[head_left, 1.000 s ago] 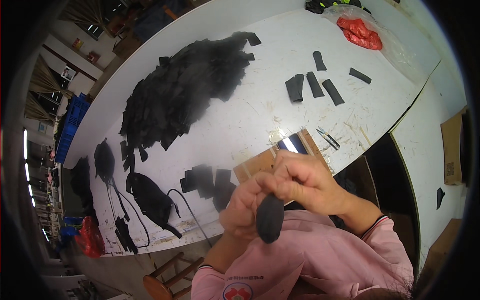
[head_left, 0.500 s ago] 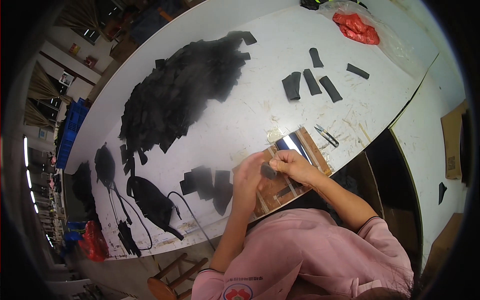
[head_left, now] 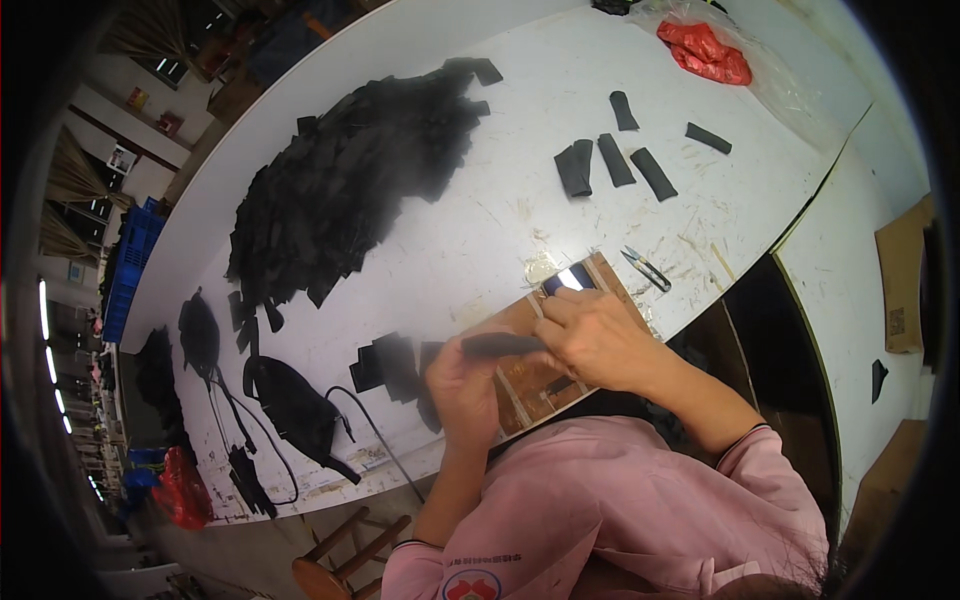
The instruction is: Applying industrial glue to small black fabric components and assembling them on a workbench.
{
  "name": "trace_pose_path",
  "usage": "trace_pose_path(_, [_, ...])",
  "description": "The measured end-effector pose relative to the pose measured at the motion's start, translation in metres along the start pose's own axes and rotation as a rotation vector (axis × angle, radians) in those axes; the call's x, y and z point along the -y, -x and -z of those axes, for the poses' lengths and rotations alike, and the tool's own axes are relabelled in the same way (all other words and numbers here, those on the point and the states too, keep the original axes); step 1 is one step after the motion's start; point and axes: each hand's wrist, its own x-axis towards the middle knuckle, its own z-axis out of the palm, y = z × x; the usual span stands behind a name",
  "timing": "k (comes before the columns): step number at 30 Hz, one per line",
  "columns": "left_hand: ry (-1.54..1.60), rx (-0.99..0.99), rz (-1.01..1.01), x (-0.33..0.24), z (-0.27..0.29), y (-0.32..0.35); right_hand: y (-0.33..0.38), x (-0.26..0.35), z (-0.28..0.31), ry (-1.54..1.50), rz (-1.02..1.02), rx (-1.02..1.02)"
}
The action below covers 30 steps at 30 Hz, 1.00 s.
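Both my hands hold a narrow black strip [head_left: 497, 346] level over a brown board [head_left: 548, 378] at the near table edge. My left hand [head_left: 462, 392] grips its left end from below. My right hand [head_left: 596, 338] pinches its right end. Small black flat pieces [head_left: 392, 362] lie on the white table [head_left: 520, 190] just left of my left hand. A glossy dark rectangle [head_left: 566, 280] shows on the board beyond my right hand.
A large heap of black pieces [head_left: 350, 190] covers the table's far left. Several black strips [head_left: 612, 162] lie at the far right, small scissors [head_left: 646, 268] near the board, a red bag [head_left: 704, 52] at the far corner, black pouches with cords [head_left: 290, 410] at left. A wooden stool [head_left: 340, 555] stands below.
A second ago both hands were raised close to the camera with a dark oval piece. They have since lowered to the board, and the strip now lies flat between them.
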Motion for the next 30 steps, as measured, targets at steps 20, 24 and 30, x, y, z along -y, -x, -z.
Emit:
trace_pose_path(20, [-0.761, 0.411, -0.045, 0.008, -0.015, -0.022, 0.043, -0.011, -0.076, -0.324, -0.286, -0.133])
trace_pose_path(24, [-0.466, 0.203, -0.027, -0.002, -0.017, -0.005, 0.036, -0.008, -0.058, -0.314, -0.265, -0.083])
trace_pose_path(30, [-0.039, 0.118, -0.038, -0.005, -0.013, -0.008, 0.026, -0.012, -0.039, -0.228, -0.148, -0.065])
